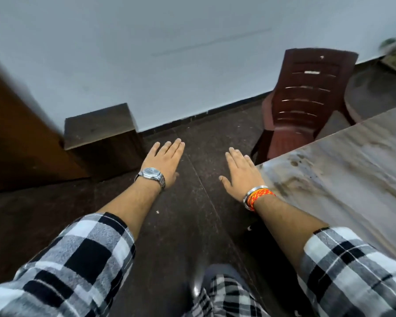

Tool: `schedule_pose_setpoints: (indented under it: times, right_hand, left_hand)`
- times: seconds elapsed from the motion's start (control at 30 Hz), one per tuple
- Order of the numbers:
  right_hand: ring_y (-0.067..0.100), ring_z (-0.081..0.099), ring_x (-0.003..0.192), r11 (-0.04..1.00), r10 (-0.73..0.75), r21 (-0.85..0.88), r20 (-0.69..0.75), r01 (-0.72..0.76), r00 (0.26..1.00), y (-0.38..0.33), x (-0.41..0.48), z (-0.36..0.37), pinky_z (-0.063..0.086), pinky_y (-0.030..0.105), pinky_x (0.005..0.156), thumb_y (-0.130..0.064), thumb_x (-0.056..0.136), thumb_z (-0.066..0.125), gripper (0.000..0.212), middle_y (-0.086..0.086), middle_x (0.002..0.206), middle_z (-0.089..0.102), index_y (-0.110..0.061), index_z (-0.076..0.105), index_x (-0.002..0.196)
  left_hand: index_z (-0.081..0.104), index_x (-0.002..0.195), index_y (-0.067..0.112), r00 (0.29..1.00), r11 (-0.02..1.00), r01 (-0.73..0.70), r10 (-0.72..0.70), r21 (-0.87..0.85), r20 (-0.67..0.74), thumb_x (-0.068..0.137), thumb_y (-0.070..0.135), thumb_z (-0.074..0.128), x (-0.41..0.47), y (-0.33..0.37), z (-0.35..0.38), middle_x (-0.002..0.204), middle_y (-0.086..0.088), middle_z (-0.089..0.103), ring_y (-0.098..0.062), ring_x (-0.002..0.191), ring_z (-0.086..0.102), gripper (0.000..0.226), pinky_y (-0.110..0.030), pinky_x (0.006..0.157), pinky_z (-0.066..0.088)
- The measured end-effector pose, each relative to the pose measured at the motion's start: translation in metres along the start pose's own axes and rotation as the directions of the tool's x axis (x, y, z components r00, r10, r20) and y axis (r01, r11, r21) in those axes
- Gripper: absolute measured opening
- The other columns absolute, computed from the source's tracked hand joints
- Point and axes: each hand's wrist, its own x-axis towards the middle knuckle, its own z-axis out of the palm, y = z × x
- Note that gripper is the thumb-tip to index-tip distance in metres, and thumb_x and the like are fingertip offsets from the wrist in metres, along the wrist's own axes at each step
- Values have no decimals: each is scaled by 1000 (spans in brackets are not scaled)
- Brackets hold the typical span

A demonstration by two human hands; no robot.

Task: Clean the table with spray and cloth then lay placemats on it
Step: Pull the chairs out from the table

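The table (352, 170) has a pale, stained, streaky top and fills the right side of the view. Its near corner lies just right of my right hand. My left hand (164, 160) is stretched out flat over the dark floor, fingers straight, holding nothing; a metal watch sits on its wrist. My right hand (241, 173) is also flat with straight fingers, palm down, empty, next to the table's corner; orange thread and a steel bangle circle its wrist. No spray bottle, cloth or placemat shows in this view.
A maroon plastic chair (306, 104) stands at the table's far end against the pale wall. A low dark wooden box (101, 131) sits at the left beside a brown wooden panel (16, 138). Dark floor (192, 225) lies between them.
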Motion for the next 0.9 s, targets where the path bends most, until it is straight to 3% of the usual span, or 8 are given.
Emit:
schedule_pose_setpoints:
  times: [0.2, 0.37, 0.47, 0.6, 0.7, 0.9]
  right_hand:
    - [25, 11, 146, 991, 131, -35, 4, -131, 991, 37, 118, 14, 11, 38, 119, -45, 95, 41, 72, 10, 159, 14, -7, 16, 150]
    - [26, 12, 146, 964, 266, 3, -2, -266, 964, 90, 241, 18, 11, 38, 119, -44, 94, 43, 73, 12, 158, 15, -5, 16, 149]
    - [27, 11, 146, 932, 361, 27, -47, -360, 931, 130, 319, 3, 11, 39, 119, -44, 93, 44, 74, 12, 158, 15, -5, 16, 149]
    - [28, 13, 146, 871, 489, 87, -73, -483, 869, 178, 396, -9, 12, 39, 119, -44, 93, 45, 75, 14, 158, 16, -4, 17, 149]
    - [28, 13, 146, 815, 580, 89, -92, -573, 810, 219, 449, -10, 14, 39, 119, -45, 93, 45, 75, 14, 158, 16, -4, 16, 149]
    - [30, 17, 144, 619, 784, 138, -155, -773, 601, 311, 559, -14, 19, 40, 118, -46, 91, 49, 79, 16, 157, 18, -3, 17, 148]
  left_hand:
    - [4, 159, 20, 993, 992, -121, 121, -33, 2, 96, 40, 55, 147, -31, 2, 168, 0, 6, -21, 151, 22, 84, -44, 123, 12]
    - [-4, 159, 19, 985, 984, -166, 168, -66, 31, 94, 51, 52, 291, -58, -6, 169, 0, -2, -22, 153, 12, 92, -44, 124, 9]
    - [-7, 159, 18, 978, 978, -206, 204, -40, -37, 93, 51, 54, 394, -70, -36, 168, -1, -4, -23, 154, 11, 96, -44, 124, 8]
    - [-7, 159, 19, 957, 952, -283, 273, -117, -96, 91, 47, 61, 509, -62, -62, 169, 0, -3, -22, 154, 11, 100, -43, 124, 8]
    - [-6, 159, 20, 921, 922, -383, 376, -58, -97, 88, 46, 67, 602, -47, -71, 169, 1, -3, -21, 154, 11, 104, -43, 124, 7]
    - [-6, 159, 21, 797, 805, -593, 590, 14, -130, 84, 44, 73, 790, -4, -102, 169, 1, -4, -21, 154, 11, 111, -42, 124, 7]
